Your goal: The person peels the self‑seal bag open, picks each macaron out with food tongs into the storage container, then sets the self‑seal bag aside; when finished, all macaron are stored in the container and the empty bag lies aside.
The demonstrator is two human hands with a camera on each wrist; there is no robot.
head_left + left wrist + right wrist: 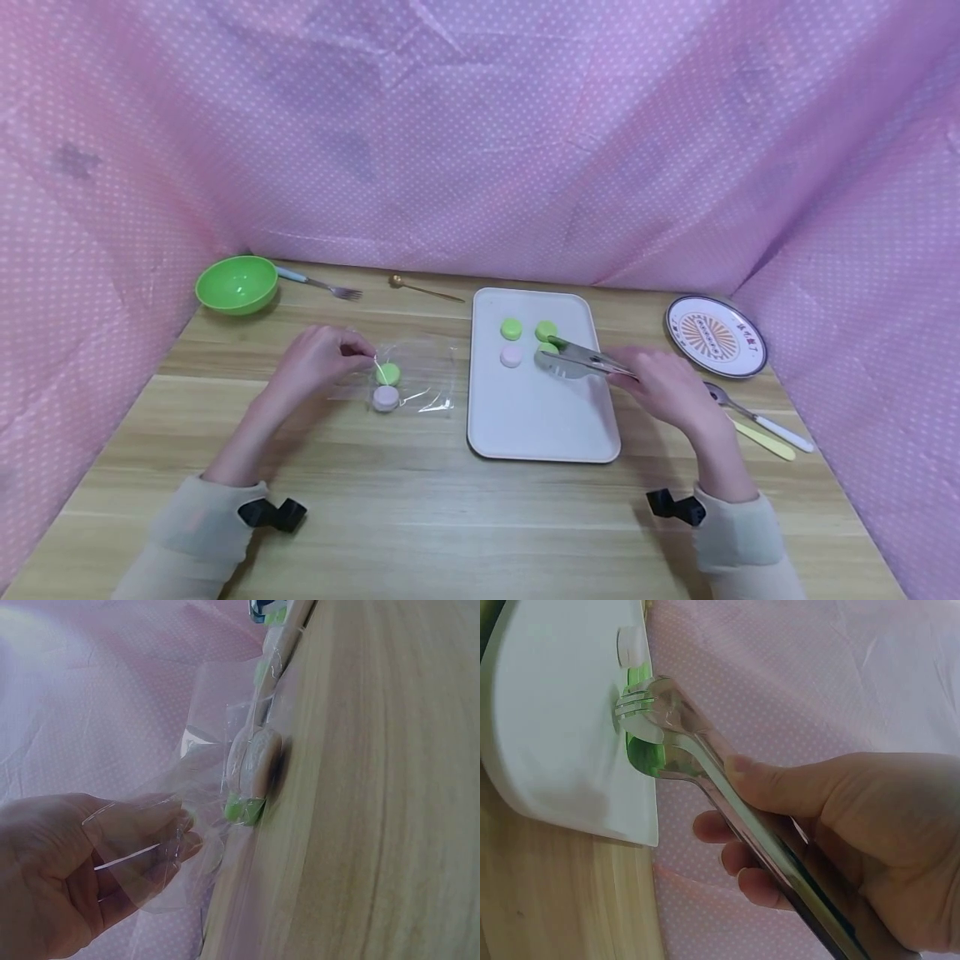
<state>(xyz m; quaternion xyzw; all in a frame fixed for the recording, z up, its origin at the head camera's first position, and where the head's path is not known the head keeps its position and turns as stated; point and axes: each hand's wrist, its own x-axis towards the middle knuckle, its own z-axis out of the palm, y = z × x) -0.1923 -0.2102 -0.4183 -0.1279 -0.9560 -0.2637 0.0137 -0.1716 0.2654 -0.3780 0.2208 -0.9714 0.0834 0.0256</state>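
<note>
Left fingers (356, 341) pinch the bag (427, 375); right fingers (763, 888) grip tongs (739, 808); loose squeezing may drop the green macaron (548, 348), seemingly between them.

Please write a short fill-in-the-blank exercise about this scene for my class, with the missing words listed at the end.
1. The right hand holds a pair of metal ____ over the tray.
2. The left hand holds a clear plastic bag with ____ macarons inside.
3. The bowl at the far left is ____.

Missing words: tongs; two; green.
</note>
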